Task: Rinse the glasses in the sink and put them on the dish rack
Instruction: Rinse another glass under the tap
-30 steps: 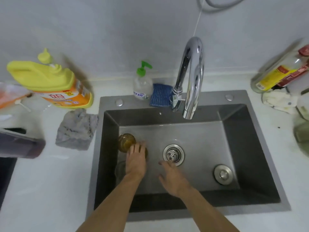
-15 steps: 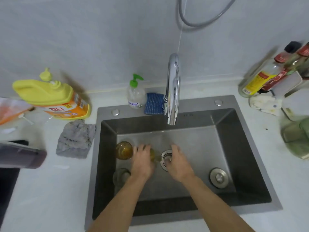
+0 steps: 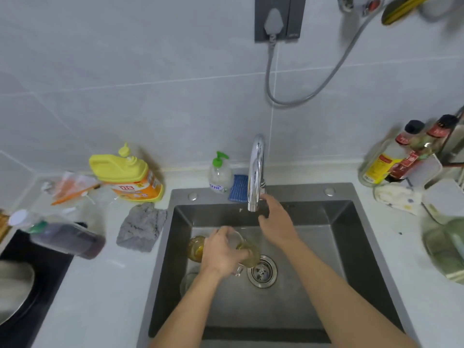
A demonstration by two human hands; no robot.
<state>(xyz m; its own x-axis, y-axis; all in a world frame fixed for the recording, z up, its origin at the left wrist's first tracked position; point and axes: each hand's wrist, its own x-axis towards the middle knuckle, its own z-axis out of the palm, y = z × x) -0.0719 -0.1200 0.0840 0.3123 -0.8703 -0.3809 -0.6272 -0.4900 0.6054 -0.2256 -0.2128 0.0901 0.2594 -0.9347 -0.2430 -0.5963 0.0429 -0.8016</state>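
Gripped a glass in the left hand, tipped over the sink. Had the right hand, loose and empty, up at the tap. Probably needed water on next to rinse.

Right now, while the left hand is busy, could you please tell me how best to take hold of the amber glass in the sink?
Probably by its round upper wall, coming from above. The amber glass seems to stand upright near the left wall of the sink, with the left hand and its clear glass close on the right, so sideways room looks tight.
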